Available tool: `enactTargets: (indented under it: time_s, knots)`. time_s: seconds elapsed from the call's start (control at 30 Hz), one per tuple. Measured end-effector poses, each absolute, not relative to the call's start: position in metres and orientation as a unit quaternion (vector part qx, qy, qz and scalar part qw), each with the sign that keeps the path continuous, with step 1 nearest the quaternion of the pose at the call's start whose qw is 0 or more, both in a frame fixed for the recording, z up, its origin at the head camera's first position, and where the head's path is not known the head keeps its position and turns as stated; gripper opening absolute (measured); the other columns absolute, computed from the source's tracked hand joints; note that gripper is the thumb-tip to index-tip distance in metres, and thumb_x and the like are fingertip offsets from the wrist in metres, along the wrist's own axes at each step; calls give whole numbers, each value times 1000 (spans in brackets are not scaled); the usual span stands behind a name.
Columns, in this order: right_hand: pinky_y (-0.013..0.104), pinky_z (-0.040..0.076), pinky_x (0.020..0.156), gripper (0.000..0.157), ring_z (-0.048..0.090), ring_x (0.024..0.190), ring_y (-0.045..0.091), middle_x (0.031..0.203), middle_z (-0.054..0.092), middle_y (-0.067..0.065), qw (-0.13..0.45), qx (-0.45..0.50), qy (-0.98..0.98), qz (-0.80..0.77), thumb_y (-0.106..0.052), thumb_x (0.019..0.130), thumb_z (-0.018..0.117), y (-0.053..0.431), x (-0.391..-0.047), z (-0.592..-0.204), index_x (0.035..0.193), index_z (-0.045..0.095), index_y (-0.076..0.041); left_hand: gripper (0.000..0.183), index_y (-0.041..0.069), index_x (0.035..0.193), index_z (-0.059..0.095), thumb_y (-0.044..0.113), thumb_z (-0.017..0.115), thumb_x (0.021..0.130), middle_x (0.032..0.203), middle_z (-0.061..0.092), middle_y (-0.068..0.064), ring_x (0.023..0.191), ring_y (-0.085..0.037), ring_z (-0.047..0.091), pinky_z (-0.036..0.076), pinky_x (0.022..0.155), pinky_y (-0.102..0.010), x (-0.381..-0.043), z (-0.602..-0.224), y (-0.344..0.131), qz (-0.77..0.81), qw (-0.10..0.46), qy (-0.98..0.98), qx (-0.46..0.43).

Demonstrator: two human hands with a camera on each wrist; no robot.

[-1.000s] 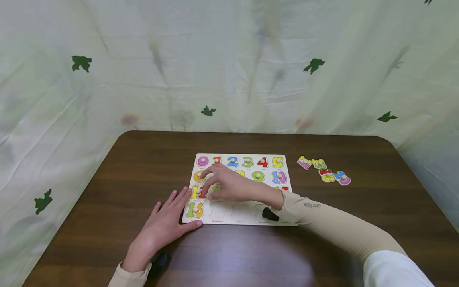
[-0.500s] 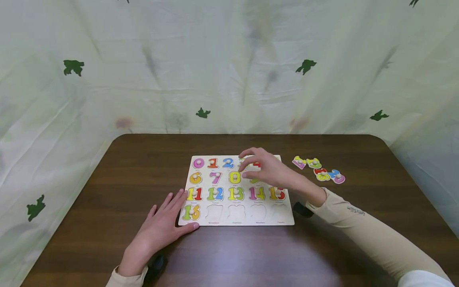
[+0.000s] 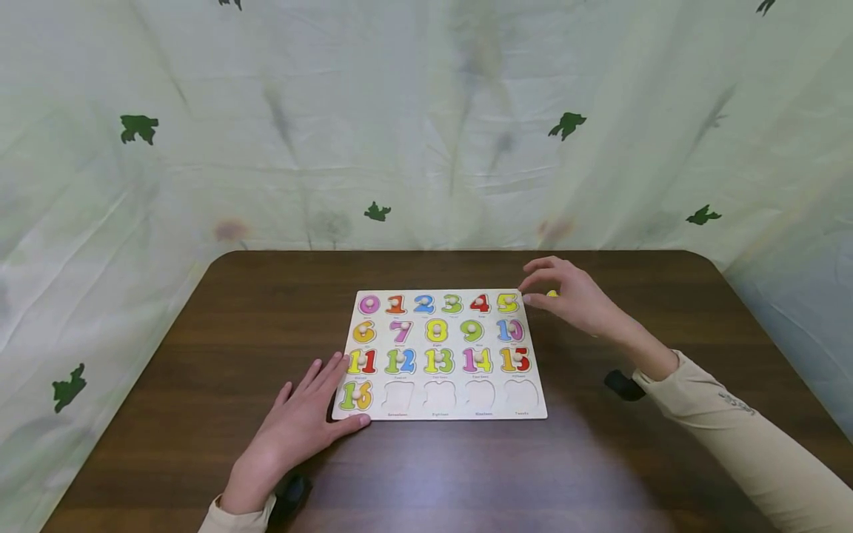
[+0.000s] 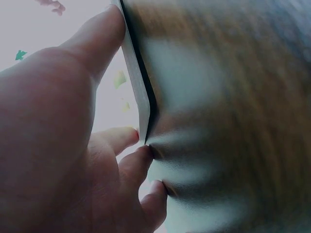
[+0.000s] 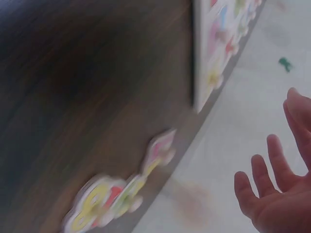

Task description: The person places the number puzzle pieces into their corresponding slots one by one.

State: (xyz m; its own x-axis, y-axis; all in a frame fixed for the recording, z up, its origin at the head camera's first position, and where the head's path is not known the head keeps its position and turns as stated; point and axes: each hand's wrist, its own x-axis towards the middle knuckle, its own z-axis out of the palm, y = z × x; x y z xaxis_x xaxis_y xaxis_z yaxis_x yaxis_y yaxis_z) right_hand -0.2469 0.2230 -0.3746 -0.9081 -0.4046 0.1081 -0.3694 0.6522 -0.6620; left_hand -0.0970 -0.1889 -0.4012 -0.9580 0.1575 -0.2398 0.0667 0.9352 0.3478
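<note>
A white number puzzle board (image 3: 460, 376) lies on the table, with knobbed number pieces 0 to 16 seated in it. Several bare outlines follow the 16 piece (image 3: 355, 395) in the bottom row. My left hand (image 3: 300, 426) rests at the board's lower left, thumb over the front edge and fingers along the left side. Off the board's back right corner, my right hand (image 3: 576, 300) hovers with fingers loosely bent and nothing in them. It hides most of the loose pieces in the head view; the right wrist view shows a red-and-yellow 18 piece (image 5: 95, 204) and a pink-and-yellow piece (image 5: 158, 150).
The dark wooden table (image 3: 426, 474) ends at a rounded back edge. Behind it hangs a pale curtain (image 3: 400, 133) with green leaf-like patches. Black wrist devices, such as the right one (image 3: 624, 386), sit under both wrists.
My right hand has moved from over the left part of the board, across it, to the loose pieces on the right. My left hand has stayed at the board's left edge.
</note>
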Motion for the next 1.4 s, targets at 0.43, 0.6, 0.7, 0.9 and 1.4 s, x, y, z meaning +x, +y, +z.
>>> enactTargets:
  time_s: [0.43,0.6,0.7,0.9,1.4]
  knots:
    - [59,34,100,16,43,125,42,132,54,22,6,-162,936,-314,-13,88,75,266,-260,-397,101,75,-2,104,13,157,26,69,66,79,162,22,-10,146,-40,16,13,106,-72,-96,-400,-189,172,136,974,56]
    - [60,30,103,17,43,121,47,125,57,27,12,-145,946,-290,-17,85,78,270,-264,-404,94,76,-3,103,14,157,27,69,66,79,161,23,-10,146,-40,17,14,106,-72,-95,-402,-189,173,133,974,57]
    - [59,32,100,20,43,117,49,123,57,28,20,-129,954,-270,-22,85,79,271,-264,-406,93,76,-4,103,14,157,27,70,66,79,161,23,-10,146,-40,17,14,106,-72,-95,-402,-189,173,132,974,56]
    - [61,35,95,23,41,116,48,124,55,27,39,-104,966,-234,-26,86,77,268,-264,-409,94,76,-5,105,15,157,26,72,65,78,162,23,-9,146,-39,16,13,106,-73,-97,-404,-189,168,137,975,52]
    - [62,32,103,18,44,123,50,127,56,32,40,-148,952,-266,-13,88,74,270,-270,-410,101,75,-1,105,14,157,27,72,64,78,161,24,-9,146,-39,17,14,106,-72,-97,-403,-189,168,132,975,56]
